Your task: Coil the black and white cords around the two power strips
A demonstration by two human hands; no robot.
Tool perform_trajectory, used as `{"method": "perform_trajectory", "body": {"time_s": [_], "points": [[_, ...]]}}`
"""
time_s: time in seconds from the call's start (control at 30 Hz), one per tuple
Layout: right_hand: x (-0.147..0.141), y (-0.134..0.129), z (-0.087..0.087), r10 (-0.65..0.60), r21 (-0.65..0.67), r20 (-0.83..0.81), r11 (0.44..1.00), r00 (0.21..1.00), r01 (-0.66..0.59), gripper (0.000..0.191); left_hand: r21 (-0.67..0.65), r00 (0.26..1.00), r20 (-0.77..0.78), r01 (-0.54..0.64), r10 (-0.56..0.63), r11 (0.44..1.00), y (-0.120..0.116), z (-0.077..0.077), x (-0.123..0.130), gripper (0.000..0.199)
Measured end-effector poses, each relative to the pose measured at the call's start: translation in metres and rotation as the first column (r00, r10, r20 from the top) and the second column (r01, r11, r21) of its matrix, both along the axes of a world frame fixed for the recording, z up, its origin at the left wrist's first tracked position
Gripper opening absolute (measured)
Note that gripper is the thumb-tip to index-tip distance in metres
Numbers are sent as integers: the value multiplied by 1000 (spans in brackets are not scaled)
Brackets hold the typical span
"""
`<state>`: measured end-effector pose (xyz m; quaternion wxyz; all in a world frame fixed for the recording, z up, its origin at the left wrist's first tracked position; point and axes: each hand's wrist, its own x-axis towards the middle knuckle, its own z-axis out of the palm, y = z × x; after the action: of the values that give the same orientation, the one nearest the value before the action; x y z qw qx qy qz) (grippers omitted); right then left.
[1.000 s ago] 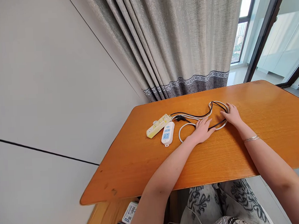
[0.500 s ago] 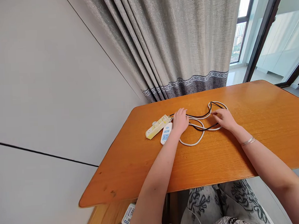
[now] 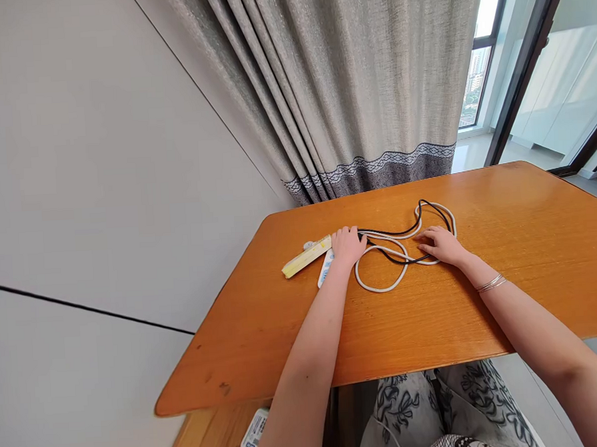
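Observation:
My left hand (image 3: 348,246) is wrapped over the cord end of a yellowish power strip (image 3: 307,255), which is tipped so that its long side faces me. Partly under that hand and forearm lies a white power strip with blue sockets (image 3: 325,269). A black cable (image 3: 392,233) and a white cable (image 3: 377,290) run rightward in loose, crossing loops on the table. At the right end of these loops, my right hand (image 3: 444,246) rests with its fingers apart, next to the black cable and holding nothing that I can see.
Everything lies on a brown wooden table (image 3: 409,331). A small white object (image 3: 308,245) sits behind the yellowish strip. A white wall (image 3: 101,194) borders the left, and a grey curtain (image 3: 371,79) hangs beyond the far edge. Below the table's left front is a white box (image 3: 254,431).
My left hand has shifted left onto the yellowish strip's end, and the strip has tipped, its socket face turning away. My right hand has opened and moved slightly towards me.

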<state>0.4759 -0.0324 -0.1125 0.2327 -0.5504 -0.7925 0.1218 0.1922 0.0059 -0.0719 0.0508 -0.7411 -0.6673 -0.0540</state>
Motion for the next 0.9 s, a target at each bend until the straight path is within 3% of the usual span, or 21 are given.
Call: {"method": "perform_trajectory", "body": {"time_s": [0.2, 0.47, 0.9], "points": [[0, 1, -1, -2, 29, -12, 1000, 1000, 2, 25, -1, 997, 72, -19, 19, 1000, 3, 0, -3, 47], [1, 2, -3, -17, 17, -48, 1000, 999, 18, 25, 25, 987, 160, -26, 21, 999, 1, 13, -5, 35], [1, 4, -11, -90, 33, -197, 995, 976, 99, 27, 18, 945, 317, 84, -85, 996, -2, 37, -11, 29]]}}
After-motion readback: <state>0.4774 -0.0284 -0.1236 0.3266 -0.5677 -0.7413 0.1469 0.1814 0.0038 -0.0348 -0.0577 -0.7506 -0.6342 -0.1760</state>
